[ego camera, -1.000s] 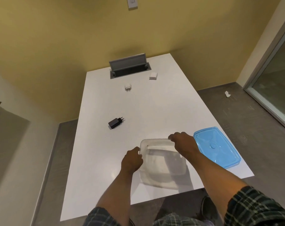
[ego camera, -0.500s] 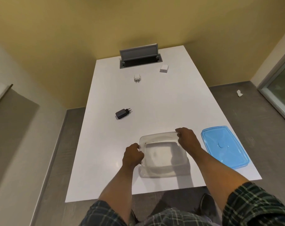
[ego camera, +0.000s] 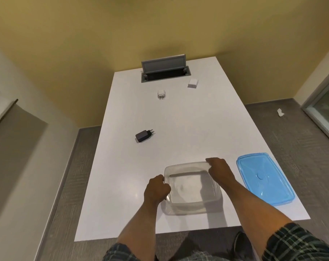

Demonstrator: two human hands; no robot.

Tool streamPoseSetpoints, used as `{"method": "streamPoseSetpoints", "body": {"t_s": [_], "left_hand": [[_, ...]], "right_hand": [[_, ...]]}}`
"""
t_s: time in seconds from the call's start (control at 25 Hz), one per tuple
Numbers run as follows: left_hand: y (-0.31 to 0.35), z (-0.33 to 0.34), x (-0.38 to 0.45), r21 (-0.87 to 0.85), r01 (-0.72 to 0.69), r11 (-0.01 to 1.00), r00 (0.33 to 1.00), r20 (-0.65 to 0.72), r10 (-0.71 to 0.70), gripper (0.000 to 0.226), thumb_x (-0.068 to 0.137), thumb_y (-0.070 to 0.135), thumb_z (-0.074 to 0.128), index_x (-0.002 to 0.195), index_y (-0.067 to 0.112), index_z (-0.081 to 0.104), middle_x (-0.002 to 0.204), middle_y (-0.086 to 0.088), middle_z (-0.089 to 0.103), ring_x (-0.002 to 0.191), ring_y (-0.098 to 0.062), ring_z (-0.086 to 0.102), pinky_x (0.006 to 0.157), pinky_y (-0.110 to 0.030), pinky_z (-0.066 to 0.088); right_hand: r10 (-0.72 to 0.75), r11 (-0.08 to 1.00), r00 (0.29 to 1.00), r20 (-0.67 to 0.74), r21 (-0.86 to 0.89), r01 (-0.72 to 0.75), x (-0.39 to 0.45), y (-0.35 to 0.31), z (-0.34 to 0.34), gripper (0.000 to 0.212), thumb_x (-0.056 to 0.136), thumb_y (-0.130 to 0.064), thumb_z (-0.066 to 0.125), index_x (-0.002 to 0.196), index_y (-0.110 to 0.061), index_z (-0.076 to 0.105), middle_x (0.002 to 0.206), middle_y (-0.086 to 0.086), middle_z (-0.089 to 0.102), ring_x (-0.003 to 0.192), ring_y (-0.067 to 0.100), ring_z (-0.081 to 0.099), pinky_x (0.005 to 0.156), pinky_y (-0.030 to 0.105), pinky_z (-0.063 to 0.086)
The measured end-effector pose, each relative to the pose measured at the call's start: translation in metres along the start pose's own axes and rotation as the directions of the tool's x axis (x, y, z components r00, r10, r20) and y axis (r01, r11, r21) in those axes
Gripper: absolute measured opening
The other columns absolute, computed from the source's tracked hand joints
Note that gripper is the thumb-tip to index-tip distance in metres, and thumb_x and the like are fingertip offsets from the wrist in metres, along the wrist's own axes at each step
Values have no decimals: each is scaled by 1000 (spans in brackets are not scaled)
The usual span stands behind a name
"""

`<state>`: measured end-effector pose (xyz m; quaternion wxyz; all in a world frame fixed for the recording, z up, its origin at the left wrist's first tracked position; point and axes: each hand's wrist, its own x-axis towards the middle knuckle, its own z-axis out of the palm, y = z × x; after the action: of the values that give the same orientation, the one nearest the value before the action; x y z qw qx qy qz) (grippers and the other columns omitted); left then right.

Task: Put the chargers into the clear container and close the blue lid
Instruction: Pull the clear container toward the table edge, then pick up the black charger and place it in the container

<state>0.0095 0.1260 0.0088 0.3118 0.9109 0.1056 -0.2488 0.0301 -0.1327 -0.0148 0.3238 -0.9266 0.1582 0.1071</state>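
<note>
The clear container [ego camera: 192,187] sits empty near the front of the white table [ego camera: 178,119]. My left hand [ego camera: 156,190] grips its left rim and my right hand [ego camera: 219,169] grips its far right corner. The blue lid [ego camera: 264,178] lies flat on the table to the right of the container. A black charger [ego camera: 144,136] lies mid-table to the left. A white charger with prongs [ego camera: 161,94] and a white cube charger [ego camera: 193,83] lie farther back.
An open grey cable hatch [ego camera: 164,69] is set into the table's far end against the yellow wall. A scrap of white paper [ego camera: 280,112] lies on the floor at right, near a glass door [ego camera: 327,110].
My view has shifted, so the table sits more centred. Both hands kept their hold on the container, which now rests flat a little farther from the front edge.
</note>
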Motion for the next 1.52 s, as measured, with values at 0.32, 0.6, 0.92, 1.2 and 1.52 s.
{"method": "streamPoseSetpoints", "body": {"t_s": [0.32,0.6,0.92,1.2,1.52], "left_hand": [[2,-2,9,55,15,998,997,77,-19,33,73,24,48,85,-2,64,73,-13,76,76,-26,77,71,-31,58],[0,-12,24,345,-54,937,978,-170,119,52,105,41,32,83,9,67,91,-8,73,88,-31,69,88,-38,54],[1,-27,68,464,-168,870,931,-214,295,39,108,38,33,132,17,56,135,-2,60,120,-28,59,99,-38,43],[-1,-24,131,458,-232,858,956,-54,288,65,110,44,26,165,13,11,174,-2,1,161,-21,4,128,-36,18],[-34,-9,175,349,-119,929,991,-21,134,92,104,59,34,162,7,-16,170,-7,-23,159,-22,-17,131,-38,-4]], "right_hand": [[-41,995,998,53,-85,45,3,10,4,53,92,3,45,141,-15,56,144,2,57,134,21,50,110,32,37],[-35,988,999,12,-150,36,12,0,1,49,93,-9,44,136,-24,61,141,-6,60,130,17,54,105,33,42],[-160,977,972,-171,-168,131,33,-27,-6,34,100,-29,52,132,-26,63,126,-7,66,114,18,62,94,32,47],[-188,957,980,-59,-238,169,102,-66,8,44,97,-30,55,141,-28,54,134,-6,61,124,18,57,95,34,47],[-368,877,922,122,-282,388,168,-143,63,44,98,-29,53,142,-23,52,142,-2,54,129,23,51,98,39,48]]}}
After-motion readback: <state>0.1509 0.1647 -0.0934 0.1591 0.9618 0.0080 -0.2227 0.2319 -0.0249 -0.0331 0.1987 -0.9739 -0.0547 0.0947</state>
